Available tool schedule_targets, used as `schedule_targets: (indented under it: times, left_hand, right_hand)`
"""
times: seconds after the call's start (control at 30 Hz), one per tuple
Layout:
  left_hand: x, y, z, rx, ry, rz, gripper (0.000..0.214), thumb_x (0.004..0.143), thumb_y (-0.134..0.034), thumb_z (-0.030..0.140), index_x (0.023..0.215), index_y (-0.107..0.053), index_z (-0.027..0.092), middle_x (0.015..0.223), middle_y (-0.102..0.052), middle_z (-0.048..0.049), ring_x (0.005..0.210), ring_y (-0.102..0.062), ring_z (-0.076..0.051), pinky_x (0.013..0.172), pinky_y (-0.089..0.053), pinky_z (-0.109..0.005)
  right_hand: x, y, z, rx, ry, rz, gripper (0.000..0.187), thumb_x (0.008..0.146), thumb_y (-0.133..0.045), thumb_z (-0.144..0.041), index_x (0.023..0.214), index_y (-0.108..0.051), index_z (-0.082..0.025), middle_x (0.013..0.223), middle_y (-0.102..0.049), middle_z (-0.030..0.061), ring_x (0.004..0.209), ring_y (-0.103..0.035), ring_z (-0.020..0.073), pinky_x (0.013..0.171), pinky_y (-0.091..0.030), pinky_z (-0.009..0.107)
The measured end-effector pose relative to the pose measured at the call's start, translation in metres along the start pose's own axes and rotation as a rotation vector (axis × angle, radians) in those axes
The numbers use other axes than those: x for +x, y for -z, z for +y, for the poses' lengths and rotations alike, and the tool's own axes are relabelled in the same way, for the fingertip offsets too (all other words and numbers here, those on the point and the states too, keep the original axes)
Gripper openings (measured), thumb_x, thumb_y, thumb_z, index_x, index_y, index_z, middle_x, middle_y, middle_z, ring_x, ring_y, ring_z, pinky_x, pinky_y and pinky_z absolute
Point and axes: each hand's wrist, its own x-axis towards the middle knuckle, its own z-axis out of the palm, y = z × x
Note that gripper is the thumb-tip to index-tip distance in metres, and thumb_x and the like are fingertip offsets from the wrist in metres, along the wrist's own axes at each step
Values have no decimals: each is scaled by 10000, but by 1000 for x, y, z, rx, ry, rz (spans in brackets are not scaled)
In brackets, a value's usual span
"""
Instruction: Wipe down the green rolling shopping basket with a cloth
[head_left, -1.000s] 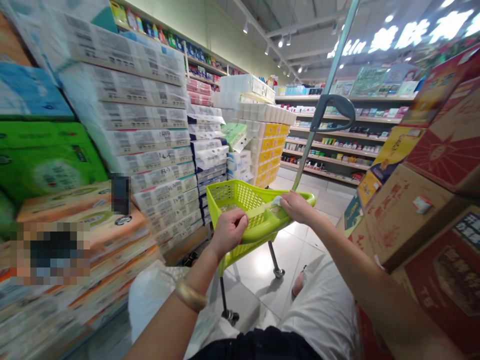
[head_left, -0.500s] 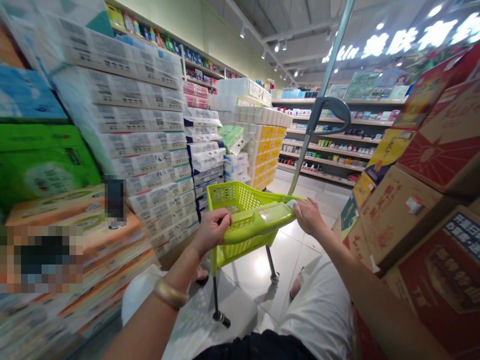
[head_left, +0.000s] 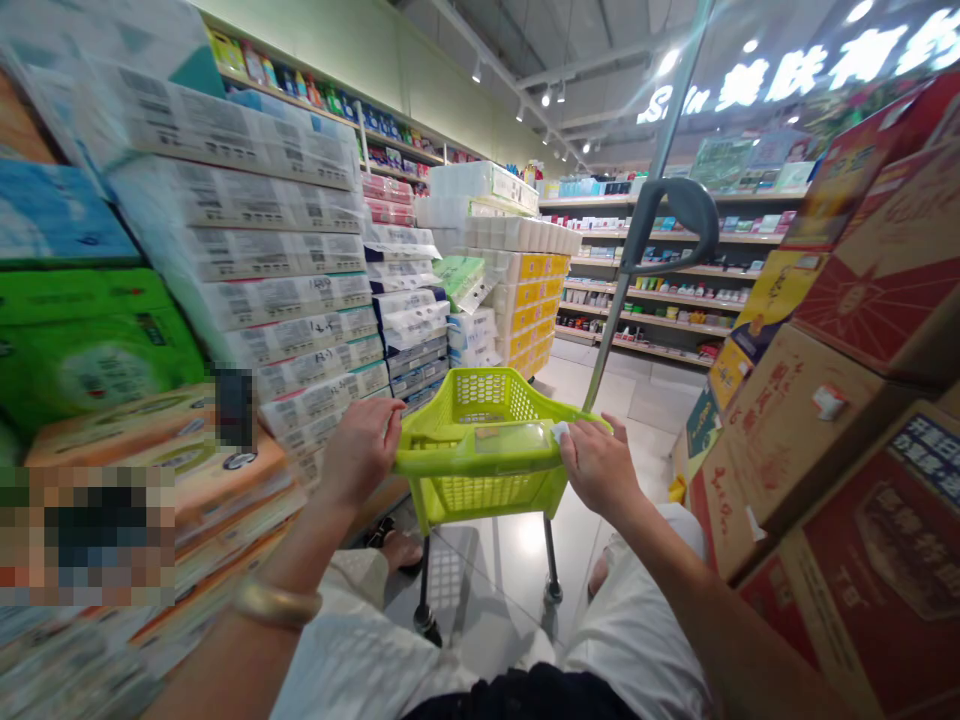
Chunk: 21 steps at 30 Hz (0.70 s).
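We see white wrapped packs (head_left: 277,190) stacked left; cardboard cartons (head_left: 795,420) right; stocked shelves (head_left: 750,239) beyond; lit sign (head_left: 801,80) above.

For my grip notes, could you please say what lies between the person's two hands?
The head view shows the green cart handle between the left hand and right hand.

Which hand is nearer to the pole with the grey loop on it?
The right hand: it grips the green handlebar at its right end, just below the pole. The left hand is at the left end, farther away.
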Motion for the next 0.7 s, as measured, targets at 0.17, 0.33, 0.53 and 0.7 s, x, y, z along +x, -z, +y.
schedule_targets:
  times: [0.17, 0.33, 0.53, 0.7]
  left_hand:
    - [-2, -13, 52, -84, -108, -47, 262, 884, -388, 256, 1001, -611, 183, 1035, -652, -99, 1020, -568, -239, 926, -456, -394]
    - [6, -41, 112, -194, -262, -209, 231, 877, -444, 228, 1027, -616, 193, 1098, -643, -86, 1030, -570, -223, 951, -452, -385]
    - [15, -56, 128, -92, -240, -271, 263, 904, -437, 294, 1022, -636, 169, 1042, -672, -112, 1013, -586, -254, 922, -444, -412]
    - [16, -59, 122, 44, -209, -409, 346, 938, -371, 357, 925, -674, 192, 900, -704, -89, 853, -626, -229, 777, -451, -356]
  right_hand:
    - [-6, 6, -25, -15, -10, 21, 292, 949, -365, -271, 736, -557, -213, 720, -599, 41, 753, -540, 201, 987, -278, 418]
    - [-17, 13, -36, 59, 35, 49, 210, 934, -403, -244, 867, -599, -209, 825, -640, 50, 844, -556, 206, 1008, -274, 409]
    - [-47, 4, 2, 252, 101, 239, 250, 928, -391, -196, 1082, -588, -204, 1053, -645, 67, 1049, -562, 217, 1006, -328, 415]
    - [-64, -28, 25, 449, -178, 496, 311, 956, -346, -263, 1119, -598, -184, 1198, -579, 114, 1173, -511, 247, 1002, -384, 446]
